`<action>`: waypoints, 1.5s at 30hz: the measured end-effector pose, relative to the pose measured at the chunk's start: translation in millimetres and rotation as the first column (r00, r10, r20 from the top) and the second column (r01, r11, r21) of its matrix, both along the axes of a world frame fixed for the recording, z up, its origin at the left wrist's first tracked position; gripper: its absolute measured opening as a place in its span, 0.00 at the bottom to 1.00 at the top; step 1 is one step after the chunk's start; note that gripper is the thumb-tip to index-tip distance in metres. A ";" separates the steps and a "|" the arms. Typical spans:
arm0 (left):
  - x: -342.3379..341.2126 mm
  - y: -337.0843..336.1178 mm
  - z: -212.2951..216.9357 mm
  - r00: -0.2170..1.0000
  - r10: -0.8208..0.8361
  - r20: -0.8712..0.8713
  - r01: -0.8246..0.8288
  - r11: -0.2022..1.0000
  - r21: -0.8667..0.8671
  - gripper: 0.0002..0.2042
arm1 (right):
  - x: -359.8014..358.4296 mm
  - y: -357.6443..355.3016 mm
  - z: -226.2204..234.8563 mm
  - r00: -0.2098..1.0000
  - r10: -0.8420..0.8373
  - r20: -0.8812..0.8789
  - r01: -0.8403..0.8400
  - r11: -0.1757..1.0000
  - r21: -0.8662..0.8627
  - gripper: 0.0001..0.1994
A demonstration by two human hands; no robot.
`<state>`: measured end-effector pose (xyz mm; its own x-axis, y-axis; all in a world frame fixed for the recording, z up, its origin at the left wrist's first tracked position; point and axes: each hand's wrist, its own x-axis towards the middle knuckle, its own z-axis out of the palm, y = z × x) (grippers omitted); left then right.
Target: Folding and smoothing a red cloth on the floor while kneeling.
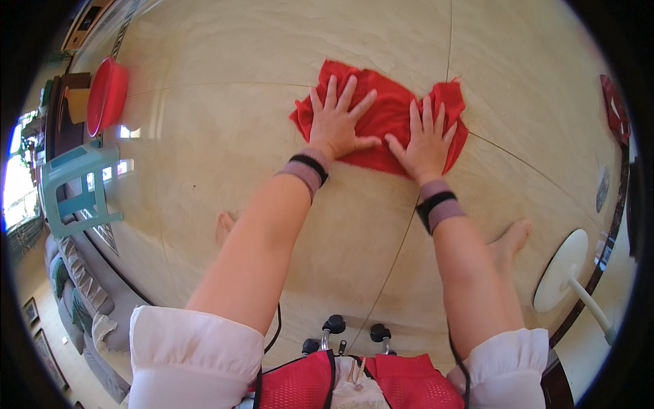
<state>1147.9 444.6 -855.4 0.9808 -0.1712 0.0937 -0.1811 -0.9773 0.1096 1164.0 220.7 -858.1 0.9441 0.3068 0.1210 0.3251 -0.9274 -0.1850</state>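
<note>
Cloth point(392, 112), red and crumpled, lies on the tiled floor point(225, 157) under both of the person's hands in the head view. The left hand point(338, 124) is palm down on its left part, fingers fanned apart and pointing away from the body, thumb turned inward across the fabric. The right hand point(426, 144) lies palm down on the right part, its fingers likewise spread, its thumb reaching toward the other thumb; a strip of red shows between the two. Both hands rest on the fabric rather than pinch it. Rumpled edges stick out past the fingertips, and one corner juts up beyond the right hand.

Just behind each hand, a mauve band with a black strap circles the wrist. Farther back, white sleeves point(194, 351) are pushed up, with a red vest point(422, 382) between them. Black casters point(334, 324) stand between the forearms, close to the vest. One bare foot point(225, 225) shows left of the left forearm, another beside the right.

Well to the left of the left hand are a red basin point(107, 95), a blue-green stool point(82, 155) and, nearer the body, a grey sofa point(122, 290). Off to the right of the right hand, a white disc point(562, 269) carries a pole.
</note>
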 end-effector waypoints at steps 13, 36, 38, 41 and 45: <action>-284.8 -45.4 5.7 0.919 -0.053 -0.390 0.005 0.992 -0.123 0.59 | -288.7 -37.7 0.0 0.966 -0.039 -0.257 0.033 0.999 -0.026 0.51; 53.1 18.1 2.5 0.927 -0.365 -0.083 0.368 0.929 0.027 0.48 | -29.1 35.6 -18.4 0.867 -0.497 0.026 0.494 0.853 -0.169 0.46; 76.7 50.5 5.6 0.951 -0.308 -0.030 0.310 0.950 0.043 0.48 | 7.8 60.0 -12.5 0.895 -0.443 0.055 0.446 0.881 -0.160 0.46; 74.4 96.4 0.3 0.978 -0.207 0.006 0.206 0.975 0.078 0.47 | 18.8 102.0 -10.6 0.931 -0.361 0.062 0.366 0.917 -0.158 0.46; 7.3 141.8 -9.9 1.000 -0.025 0.012 0.024 0.995 0.093 0.50 | -16.5 143.6 -11.0 0.984 -0.171 0.055 0.176 0.980 -0.095 0.45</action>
<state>1155.3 586.5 -865.3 0.9750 -0.2038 0.0891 -0.2060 -0.9784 0.0161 1147.5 364.3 -869.1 0.9780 0.1516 0.1432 0.1637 -0.9835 -0.0773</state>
